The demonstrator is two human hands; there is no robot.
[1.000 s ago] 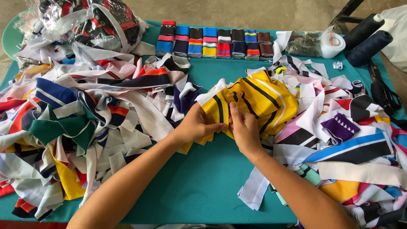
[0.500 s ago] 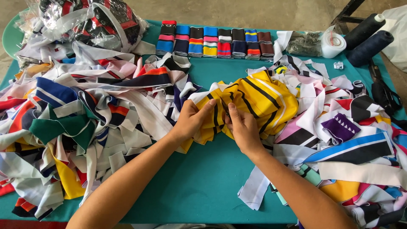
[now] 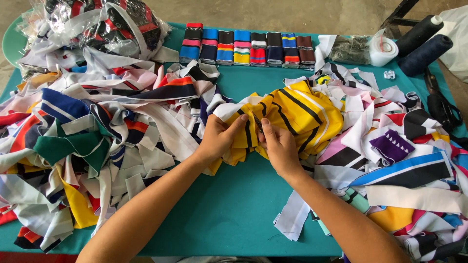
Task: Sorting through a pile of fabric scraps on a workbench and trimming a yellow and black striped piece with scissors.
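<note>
Fingers of the left hand and right hand pinch the yellow black-striped fabric bundle at the centre of the teal tabletop. Heaps of mixed fabric strips flank the fingers on both sides. Beyond the fingers: a row of folded striped bands, two dark thread cones, and one tape roll. Strip count is indeterminate.

The bundle of fabric strips is yellow with black and white stripes. The table cover is teal. Beside it, one scrap is purple with white triangles; another piece is green. The row of folded bands shows red, blue, black, yellow and pink stripes. 2 thread spools are dark navy.
</note>
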